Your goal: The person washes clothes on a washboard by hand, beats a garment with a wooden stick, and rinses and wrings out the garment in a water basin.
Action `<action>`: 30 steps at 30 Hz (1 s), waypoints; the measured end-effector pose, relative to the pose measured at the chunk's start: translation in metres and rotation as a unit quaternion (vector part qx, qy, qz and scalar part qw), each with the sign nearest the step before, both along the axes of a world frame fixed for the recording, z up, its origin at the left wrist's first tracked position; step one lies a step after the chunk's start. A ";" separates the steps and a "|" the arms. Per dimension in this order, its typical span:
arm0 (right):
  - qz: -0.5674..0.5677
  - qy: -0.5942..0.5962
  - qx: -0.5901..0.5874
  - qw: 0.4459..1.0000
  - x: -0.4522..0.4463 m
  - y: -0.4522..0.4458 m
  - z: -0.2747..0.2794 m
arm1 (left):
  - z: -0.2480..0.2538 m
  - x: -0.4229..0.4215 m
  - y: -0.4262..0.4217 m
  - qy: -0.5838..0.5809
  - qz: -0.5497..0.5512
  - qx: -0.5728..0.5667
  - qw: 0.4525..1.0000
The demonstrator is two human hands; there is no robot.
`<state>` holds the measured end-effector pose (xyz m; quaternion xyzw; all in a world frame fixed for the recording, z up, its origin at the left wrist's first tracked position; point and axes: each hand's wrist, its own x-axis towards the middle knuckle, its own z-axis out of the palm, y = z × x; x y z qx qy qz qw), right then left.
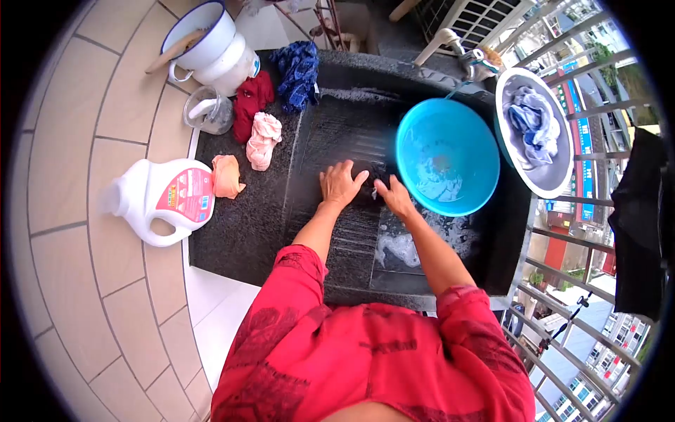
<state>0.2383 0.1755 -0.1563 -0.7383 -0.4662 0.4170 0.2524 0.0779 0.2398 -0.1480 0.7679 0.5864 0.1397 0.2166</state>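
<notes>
Over the ribbed washboard (351, 141) of a dark stone sink, my left hand (341, 184) lies palm down with its thumb apart from the fingers. My right hand (397, 197) is just right of it, beside the blue basin, fingers drawn together at something small and dark. Wet dark material (380, 172) shows between the hands; its shape blends with the black stone. Water and some suds are in the blue basin (408, 133). White foam (401, 247) lies on the sink floor below my right hand.
Left ledge: a white detergent jug (151, 204), orange cloth (226, 176), pink cloth (263, 142), red cloth (252, 98), blue cloth (295, 74), a clear cup (218, 116) and an enamel pot (218, 35). Right: a metal basin (508, 105) holding bluish cloth (534, 126), a tap (481, 63), railings (590, 246).
</notes>
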 end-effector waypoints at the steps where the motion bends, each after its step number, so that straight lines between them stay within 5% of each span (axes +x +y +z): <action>1: -0.010 0.073 0.007 0.997 0.001 -0.018 0.015 | 0.005 -0.001 -0.005 -0.004 -0.002 0.007 1.000; 4: -0.081 0.293 -0.018 0.953 -0.006 -0.071 0.017 | 0.028 -0.012 -0.035 -0.035 -0.045 -0.003 0.998; 6: -0.174 0.382 -0.157 0.894 -0.012 -0.102 0.026 | 0.045 -0.030 -0.061 -0.075 -0.072 0.014 0.994; 9: -0.335 0.440 -0.168 0.816 -0.021 -0.114 0.036 | 0.053 -0.054 -0.086 -0.055 -0.032 -0.022 0.998; 12: -0.201 0.581 0.025 0.789 -0.017 -0.086 0.085 | 0.040 -0.062 -0.091 -0.185 0.040 -0.014 0.982; 14: -0.165 0.569 0.084 0.801 -0.006 -0.057 0.138 | 0.051 -0.055 -0.084 -0.224 0.151 -0.112 0.956; 18: -0.056 0.608 0.365 0.703 0.041 -0.018 0.262 | 0.035 -0.039 -0.056 -0.282 0.181 -0.029 0.942; 20: -0.087 0.594 0.402 0.691 0.066 -0.008 0.294 | 0.037 -0.011 -0.047 -0.454 0.226 -0.132 0.852; 24: -0.055 0.526 0.440 0.725 0.104 0.006 0.308 | 0.117 0.065 -0.035 -0.634 0.087 -0.217 0.737; 25: -0.048 0.421 0.392 0.817 0.118 0.009 0.294 | 0.136 0.081 -0.031 -0.669 0.041 -0.231 0.705; 27: -0.033 0.266 0.262 0.927 0.136 0.013 0.265 | 0.147 0.104 -0.020 -0.651 -0.036 -0.214 0.727; 30: -0.035 0.070 0.190 0.979 0.163 0.024 0.152 | 0.110 0.134 -0.002 -0.552 -0.074 -0.197 0.807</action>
